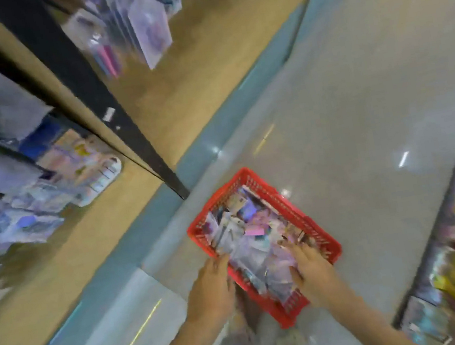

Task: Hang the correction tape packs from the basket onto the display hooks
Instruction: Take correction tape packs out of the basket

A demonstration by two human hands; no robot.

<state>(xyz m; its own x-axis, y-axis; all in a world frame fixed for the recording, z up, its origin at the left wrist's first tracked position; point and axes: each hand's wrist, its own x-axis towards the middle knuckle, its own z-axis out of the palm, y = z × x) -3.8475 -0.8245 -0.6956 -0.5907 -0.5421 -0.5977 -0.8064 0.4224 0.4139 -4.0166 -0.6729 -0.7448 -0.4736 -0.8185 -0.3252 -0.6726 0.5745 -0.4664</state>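
A: Where are the packs [247, 229]?
B: In the basket [331, 247] on the floor [356, 92]
A: And the hands?
B: Left hand [211, 283] at its rim, right hand [309, 266] on the packs; blur hides whether either grips

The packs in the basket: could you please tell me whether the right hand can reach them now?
Probably yes: the right hand is already inside the open basket, on the packs, with nothing over them. Blur hides any grip.
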